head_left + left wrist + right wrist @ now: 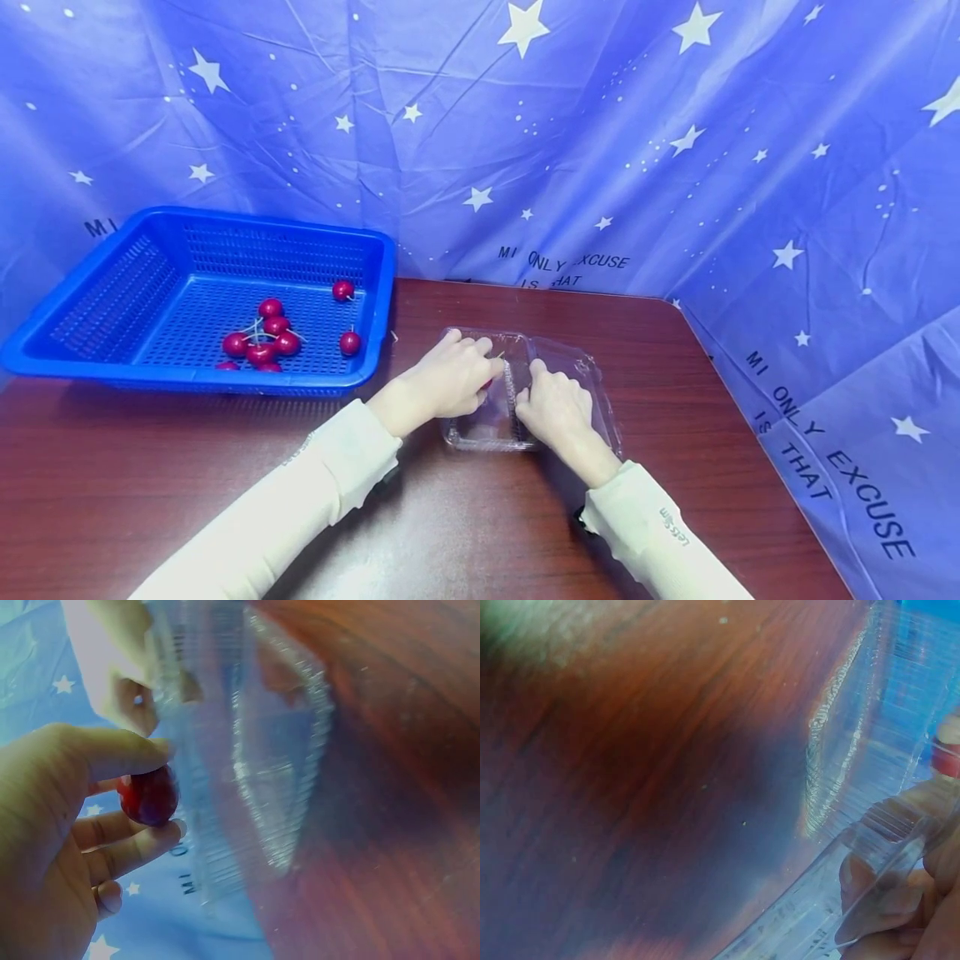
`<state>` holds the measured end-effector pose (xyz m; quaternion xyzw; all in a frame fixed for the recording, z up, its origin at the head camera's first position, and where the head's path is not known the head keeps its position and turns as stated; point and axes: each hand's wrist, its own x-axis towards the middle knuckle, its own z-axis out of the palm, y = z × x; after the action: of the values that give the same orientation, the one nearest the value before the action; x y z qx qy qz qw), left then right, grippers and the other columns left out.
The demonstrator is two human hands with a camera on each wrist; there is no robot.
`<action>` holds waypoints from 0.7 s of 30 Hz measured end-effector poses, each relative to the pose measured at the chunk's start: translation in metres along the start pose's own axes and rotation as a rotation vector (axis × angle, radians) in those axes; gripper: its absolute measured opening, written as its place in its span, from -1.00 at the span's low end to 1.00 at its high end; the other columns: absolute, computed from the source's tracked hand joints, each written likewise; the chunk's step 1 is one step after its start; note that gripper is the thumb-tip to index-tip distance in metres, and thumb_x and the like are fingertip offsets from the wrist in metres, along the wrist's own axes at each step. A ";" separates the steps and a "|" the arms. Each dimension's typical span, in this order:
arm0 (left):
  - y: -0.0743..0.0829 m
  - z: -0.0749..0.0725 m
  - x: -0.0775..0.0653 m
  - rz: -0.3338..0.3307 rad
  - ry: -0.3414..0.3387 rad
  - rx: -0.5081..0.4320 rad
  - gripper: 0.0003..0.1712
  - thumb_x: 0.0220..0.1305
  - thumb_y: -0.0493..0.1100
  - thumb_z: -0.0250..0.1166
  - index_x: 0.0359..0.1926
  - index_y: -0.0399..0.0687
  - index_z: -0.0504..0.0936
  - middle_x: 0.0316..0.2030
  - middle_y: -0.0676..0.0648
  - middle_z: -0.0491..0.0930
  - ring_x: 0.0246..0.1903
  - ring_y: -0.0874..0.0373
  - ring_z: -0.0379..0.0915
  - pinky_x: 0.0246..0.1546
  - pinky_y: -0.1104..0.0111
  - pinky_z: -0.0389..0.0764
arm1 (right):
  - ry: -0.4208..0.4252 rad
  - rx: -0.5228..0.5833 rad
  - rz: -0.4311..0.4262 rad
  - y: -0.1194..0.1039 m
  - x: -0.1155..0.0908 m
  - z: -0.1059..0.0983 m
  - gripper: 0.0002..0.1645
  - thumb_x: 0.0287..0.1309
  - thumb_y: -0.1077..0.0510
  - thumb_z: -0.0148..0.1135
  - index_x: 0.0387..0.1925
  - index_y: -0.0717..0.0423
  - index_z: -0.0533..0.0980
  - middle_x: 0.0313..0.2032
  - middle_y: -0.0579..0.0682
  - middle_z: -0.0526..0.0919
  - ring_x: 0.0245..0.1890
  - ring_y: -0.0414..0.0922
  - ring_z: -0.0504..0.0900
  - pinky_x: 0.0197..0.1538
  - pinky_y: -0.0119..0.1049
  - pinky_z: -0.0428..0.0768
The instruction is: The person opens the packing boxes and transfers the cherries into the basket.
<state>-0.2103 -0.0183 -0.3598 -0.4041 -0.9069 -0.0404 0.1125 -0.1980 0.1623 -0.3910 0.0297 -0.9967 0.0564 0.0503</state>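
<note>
My left hand (450, 379) pinches a red cherry (148, 796) between thumb and fingertips, over the clear plastic clamshell box (487, 432). In the head view the hand hides most of that cherry. The box lies open on the table, its lid (598, 387) folded out to the right. My right hand (557, 404) grips the box around the hinge side between base and lid. Through the clear plastic in the right wrist view, the curled right fingers (889, 900) show, with the cherry (946, 759) close by at the right edge.
A blue perforated basket (386, 292) stands on the left of the brown wooden table (360, 517). Several cherries with stems (261, 353) lie inside it, two of them apart on its right side. Behind and to the right hangs a blue cloth (465, 108) with white stars.
</note>
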 end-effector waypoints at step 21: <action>-0.024 -0.041 -0.002 -0.099 0.090 -0.044 -0.83 0.09 -0.16 0.33 -0.24 -0.03 0.69 -0.30 -0.11 0.61 -0.31 -0.02 0.60 -0.30 0.17 0.42 | -0.001 0.006 -0.007 0.001 0.000 0.000 -0.80 -0.03 0.10 0.14 -0.41 0.16 0.41 -0.52 0.31 0.70 -0.55 0.26 0.62 -0.61 0.10 0.49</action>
<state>-0.2203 -0.0425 -0.3199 -0.3588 -0.9187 -0.0840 0.1424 -0.1984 0.1628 -0.3912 0.0335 -0.9964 0.0590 0.0499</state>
